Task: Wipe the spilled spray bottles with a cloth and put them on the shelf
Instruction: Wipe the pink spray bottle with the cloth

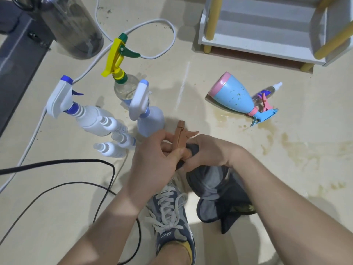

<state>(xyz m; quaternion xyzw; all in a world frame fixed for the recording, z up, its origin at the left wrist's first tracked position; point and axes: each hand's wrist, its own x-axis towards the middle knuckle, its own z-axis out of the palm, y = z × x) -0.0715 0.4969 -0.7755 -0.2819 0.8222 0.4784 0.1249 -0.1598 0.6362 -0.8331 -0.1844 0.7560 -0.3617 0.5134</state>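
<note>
My left hand point(152, 159) grips a brown spray head point(180, 135) at the centre, its nozzle pointing away from me. My right hand point(208, 153) grips a dark grey cloth point(219, 190) wrapped round the part below the head; the bottle body is hidden. A light blue bottle with pink trim point(233, 94) lies on its side to the right, a small clear bottle point(267, 92) lying behind it. Several bottles stand upright on the left: a white one point(91, 119), a pale blue one point(150, 117), a yellow-green topped one point(124, 81). The white shelf point(263, 27) is at top right.
Brownish spilled liquid point(286, 146) stains the floor to the right. Small white bottles point(112, 148) stand near my left hand. White cable point(158, 23) and black cables point(76, 161) cross the floor on the left. A dark cylinder point(72, 27) stands top left. My shoe point(172, 211) is below.
</note>
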